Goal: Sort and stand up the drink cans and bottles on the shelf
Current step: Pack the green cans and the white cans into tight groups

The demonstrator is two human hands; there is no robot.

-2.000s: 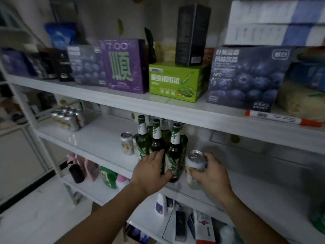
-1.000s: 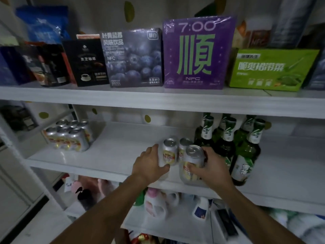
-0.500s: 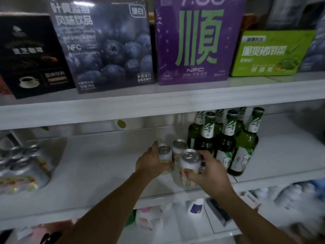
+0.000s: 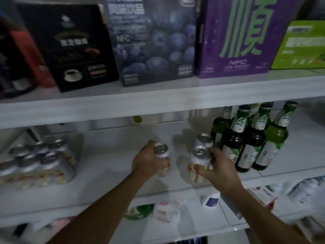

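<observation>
On the middle white shelf (image 4: 105, 166) my left hand (image 4: 146, 162) grips an upright silver can (image 4: 162, 155). My right hand (image 4: 219, 168) grips a second upright can (image 4: 199, 162) a little to the right. A third can (image 4: 204, 139) stands just behind that one, apart from both hands. Several green glass bottles (image 4: 249, 138) with white labels stand upright in a cluster right of the cans. A shrink-wrapped pack of cans (image 4: 37, 164) sits at the shelf's left end.
The upper shelf edge (image 4: 158, 101) overhangs the cans and carries a black coffee box (image 4: 70, 44), a blueberry drink box (image 4: 153, 41), a purple box (image 4: 246, 36) and a green box (image 4: 302, 44). Bottles and packets lie on the lower shelf (image 4: 175, 226).
My left hand has slid its can to the left, away from the other two cans. The view has moved closer and lower; my right hand still holds its can.
</observation>
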